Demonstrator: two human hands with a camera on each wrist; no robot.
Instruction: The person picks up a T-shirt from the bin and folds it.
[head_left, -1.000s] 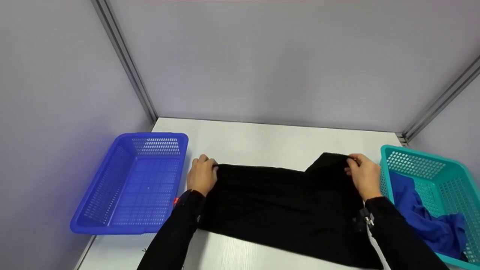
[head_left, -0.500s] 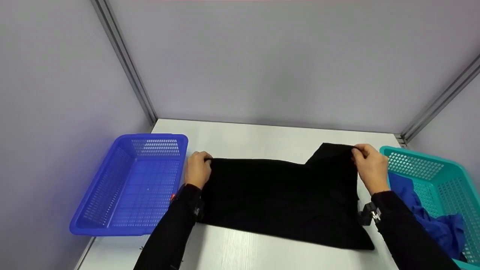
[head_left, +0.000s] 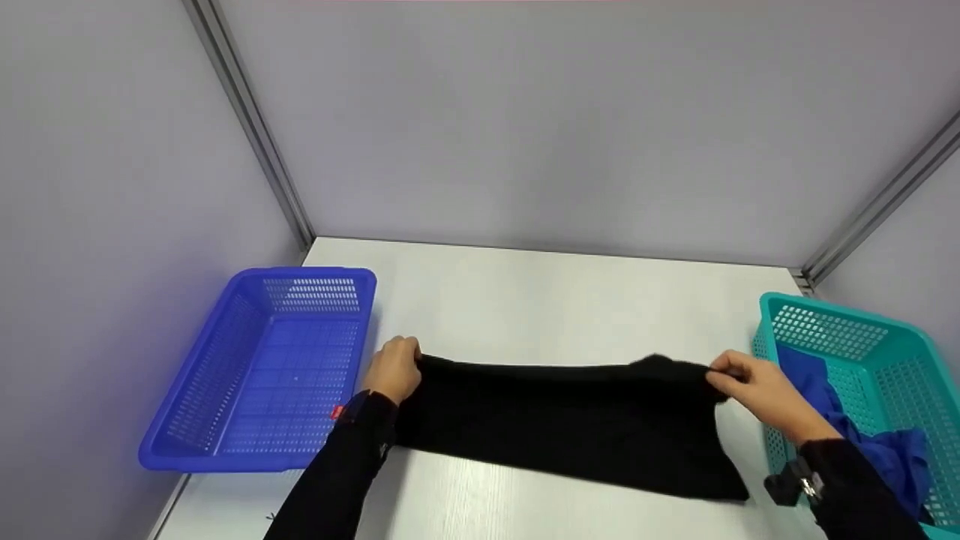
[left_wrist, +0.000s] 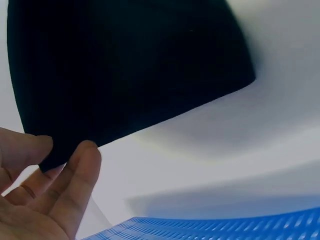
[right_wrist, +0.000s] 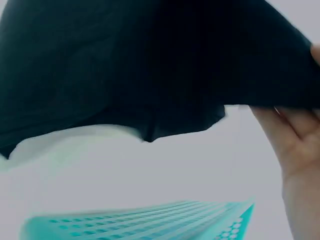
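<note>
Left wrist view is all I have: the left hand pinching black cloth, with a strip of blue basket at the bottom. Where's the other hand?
Observer: The right hand pinches the far edge of the cloth near its right end.
Operator: And what stands to the right of the cloth?
Observer: A teal basket.
Operator: Anything in it?
Observer: Yes, the head view shows rumpled blue fabric inside, partly hidden by the right sleeve.
</note>
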